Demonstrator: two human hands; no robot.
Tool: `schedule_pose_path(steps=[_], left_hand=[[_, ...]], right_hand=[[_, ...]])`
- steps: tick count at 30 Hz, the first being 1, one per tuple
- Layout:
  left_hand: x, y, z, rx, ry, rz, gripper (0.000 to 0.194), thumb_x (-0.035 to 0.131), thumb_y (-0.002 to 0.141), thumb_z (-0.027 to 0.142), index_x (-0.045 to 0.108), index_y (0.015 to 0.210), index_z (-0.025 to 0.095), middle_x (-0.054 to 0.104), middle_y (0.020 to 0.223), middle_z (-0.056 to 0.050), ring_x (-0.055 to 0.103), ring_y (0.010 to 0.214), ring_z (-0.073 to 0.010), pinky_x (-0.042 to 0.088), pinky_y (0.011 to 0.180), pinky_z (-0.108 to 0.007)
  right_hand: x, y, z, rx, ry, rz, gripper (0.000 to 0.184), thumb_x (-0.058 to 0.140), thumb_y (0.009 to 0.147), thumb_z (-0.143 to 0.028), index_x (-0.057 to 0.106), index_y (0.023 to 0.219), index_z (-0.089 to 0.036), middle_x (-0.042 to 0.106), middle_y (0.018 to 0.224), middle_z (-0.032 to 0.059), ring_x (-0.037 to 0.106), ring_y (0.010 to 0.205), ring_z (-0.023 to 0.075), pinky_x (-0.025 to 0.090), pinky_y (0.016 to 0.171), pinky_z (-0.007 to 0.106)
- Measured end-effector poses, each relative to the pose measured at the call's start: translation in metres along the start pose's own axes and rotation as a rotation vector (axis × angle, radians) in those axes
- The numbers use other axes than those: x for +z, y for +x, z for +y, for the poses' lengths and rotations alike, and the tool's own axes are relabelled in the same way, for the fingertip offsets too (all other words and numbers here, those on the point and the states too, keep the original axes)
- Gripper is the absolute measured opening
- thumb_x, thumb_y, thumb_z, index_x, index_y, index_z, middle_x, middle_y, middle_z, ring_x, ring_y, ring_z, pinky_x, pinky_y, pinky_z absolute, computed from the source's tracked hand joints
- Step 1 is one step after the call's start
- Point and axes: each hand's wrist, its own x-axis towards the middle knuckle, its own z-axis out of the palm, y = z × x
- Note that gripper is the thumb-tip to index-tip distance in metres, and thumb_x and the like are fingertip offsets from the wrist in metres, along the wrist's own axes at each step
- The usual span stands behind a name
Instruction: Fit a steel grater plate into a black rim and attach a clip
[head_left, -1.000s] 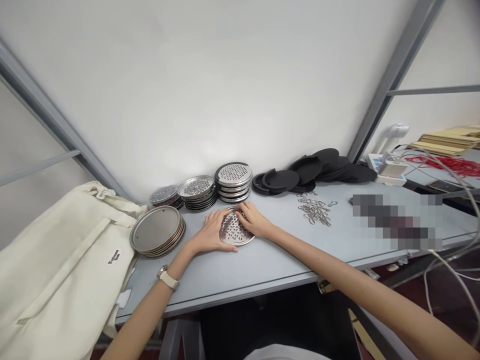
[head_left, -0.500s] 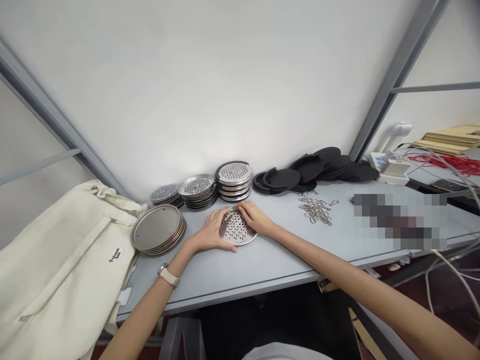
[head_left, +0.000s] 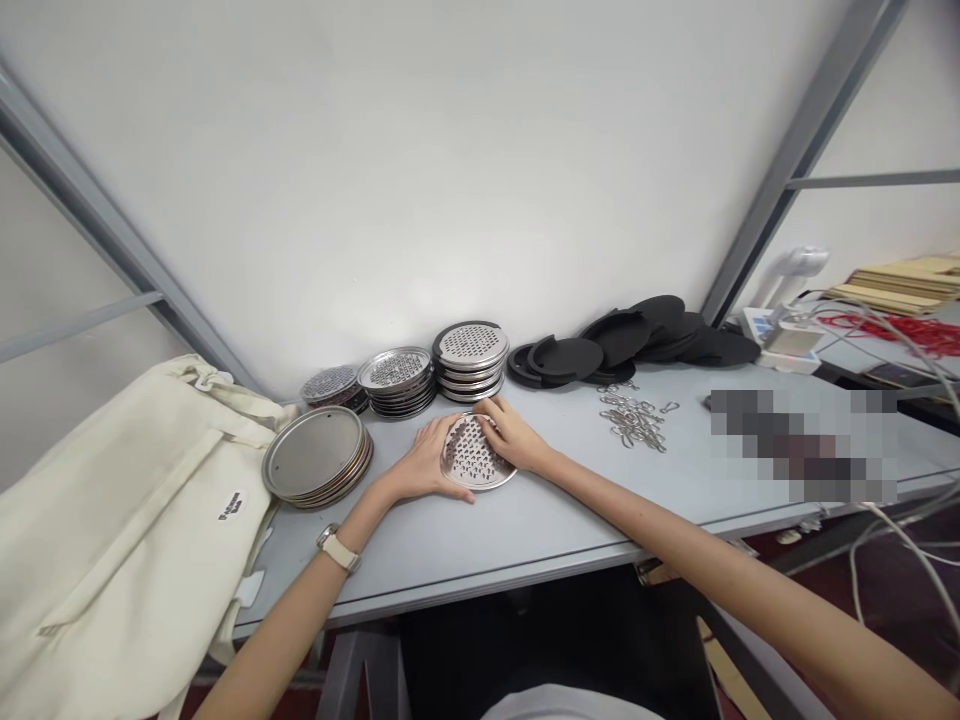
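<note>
A round metal grater disc (head_left: 477, 458) with raised teeth lies at the middle of the grey desk. My left hand (head_left: 424, 464) grips its left side, the thumb along the near rim and the fingers round the far left edge. From the right, my right hand (head_left: 517, 440) holds the upper right rim, with a finger bent over the toothed face. Just beyond stand stacks of similar discs: a tall grater stack (head_left: 471, 345), another grater stack (head_left: 395, 368) and a lower grater stack (head_left: 330, 384). Plain metal discs (head_left: 313, 455) are piled to the left.
Black round holders (head_left: 566, 358) overlap along the wall at the right. Small metal clips (head_left: 637, 425) lie in a heap before them. A cream bag (head_left: 157, 520) leans over the desk's left end. White cables (head_left: 900, 545) hang at the right edge.
My right fingers have shifted slightly on the grater disc, one now reaching further over its face. The left hand keeps its hold, and the view has moved very little.
</note>
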Motion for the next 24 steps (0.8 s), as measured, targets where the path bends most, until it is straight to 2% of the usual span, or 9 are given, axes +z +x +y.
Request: schedule_pose_path(steps=[7, 12, 18, 24], left_hand=[[0.002, -0.002, -0.002, -0.047, -0.009, -0.013, 0.118, 0.079, 0.044, 0.061, 0.024, 0.142, 0.024, 0.039, 0.127, -0.012, 0.037, 0.121, -0.0342, 0.026, 0.107, -0.052], [0.006, -0.002, -0.008, -0.031, -0.012, -0.014, 0.118, 0.080, 0.045, 0.060, 0.026, 0.143, 0.024, 0.036, 0.126, -0.011, 0.034, 0.123, -0.0328, 0.025, 0.109, -0.050], [0.010, -0.002, -0.011, -0.057, -0.001, -0.001, 0.128, 0.080, 0.042, 0.062, 0.015, 0.146, 0.023, 0.037, 0.121, -0.010, 0.034, 0.122, -0.0333, 0.024, 0.109, -0.051], [0.008, -0.003, -0.005, -0.038, 0.010, 0.009, 0.124, 0.079, 0.044, 0.062, 0.017, 0.144, 0.024, 0.037, 0.127, -0.012, 0.034, 0.123, -0.0337, 0.024, 0.108, -0.052]], right_hand=[[-0.001, 0.002, 0.000, 0.075, -0.048, 0.032, 0.017, 0.038, 0.093, -0.021, 0.054, 0.092, -0.019, 0.055, 0.087, 0.0042, 0.054, 0.081, 0.0164, 0.042, 0.077, 0.028], [-0.001, 0.000, -0.002, 0.111, -0.080, 0.026, 0.021, 0.040, 0.092, -0.022, 0.058, 0.082, -0.017, 0.057, 0.084, 0.0055, 0.055, 0.077, 0.0161, 0.041, 0.074, 0.027], [-0.001, 0.000, -0.002, 0.122, -0.070, 0.000, 0.020, 0.043, 0.089, -0.019, 0.063, 0.093, -0.016, 0.063, 0.093, 0.0073, 0.057, 0.083, 0.0164, 0.041, 0.078, 0.026], [-0.001, 0.001, 0.001, 0.140, -0.043, -0.001, 0.019, 0.043, 0.087, -0.020, 0.062, 0.086, -0.017, 0.065, 0.089, 0.0071, 0.058, 0.083, 0.0177, 0.042, 0.078, 0.028]])
